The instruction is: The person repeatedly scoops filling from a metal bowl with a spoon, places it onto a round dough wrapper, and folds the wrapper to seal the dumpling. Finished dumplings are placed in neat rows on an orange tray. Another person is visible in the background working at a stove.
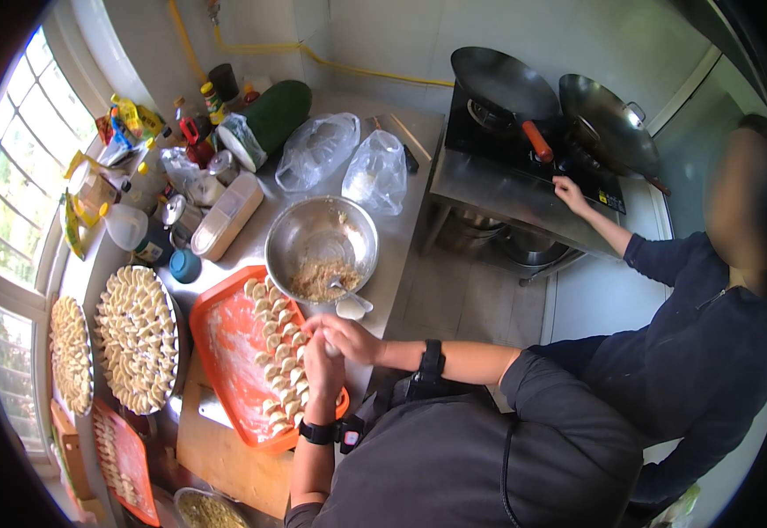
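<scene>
My left hand [324,371] and my right hand [351,336] meet over the right edge of an orange plastic tray [225,356]. Between them they pinch a pale dumpling [333,350], mostly hidden by the fingers. Rows of folded dumplings [284,350] stand on the tray's right side, and its left part is dusted with flour. Just beyond my hands is a stainless steel bowl [320,224] with minced filling [320,277] low in it. A metal spoon [344,285] rests in the filling. One small round white dough piece [350,309] lies beside the bowl.
Two round trays of dumplings [136,336] [72,356] stand by the window. A wooden board [225,449] lies under the orange tray. Bottles, a winter melon [277,119] and plastic bags [377,175] crowd the back. A person [680,330] stands right, near two woks [505,82].
</scene>
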`<state>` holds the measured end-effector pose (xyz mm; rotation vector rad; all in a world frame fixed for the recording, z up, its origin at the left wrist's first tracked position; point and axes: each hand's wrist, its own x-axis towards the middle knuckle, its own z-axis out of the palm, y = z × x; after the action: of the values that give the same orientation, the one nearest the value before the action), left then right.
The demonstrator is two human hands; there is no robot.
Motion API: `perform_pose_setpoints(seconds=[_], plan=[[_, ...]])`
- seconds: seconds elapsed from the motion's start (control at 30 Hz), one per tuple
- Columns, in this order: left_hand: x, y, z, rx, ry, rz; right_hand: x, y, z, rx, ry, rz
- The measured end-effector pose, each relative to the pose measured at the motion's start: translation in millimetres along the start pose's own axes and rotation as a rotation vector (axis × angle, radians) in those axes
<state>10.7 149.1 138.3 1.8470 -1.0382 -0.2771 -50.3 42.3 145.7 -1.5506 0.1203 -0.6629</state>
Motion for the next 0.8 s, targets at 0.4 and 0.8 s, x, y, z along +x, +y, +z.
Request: perform_pose_setpoints(seconds=[0.4,0.8], plan=[[-5,-3,9,-1.248,0.120,-0.628,-9,10,11,0.170,0.014,0.502],[-40,-26,-26,-0.532,-0.025,-0.432,-16,1,42,-0.095,-0.296,0.156]])
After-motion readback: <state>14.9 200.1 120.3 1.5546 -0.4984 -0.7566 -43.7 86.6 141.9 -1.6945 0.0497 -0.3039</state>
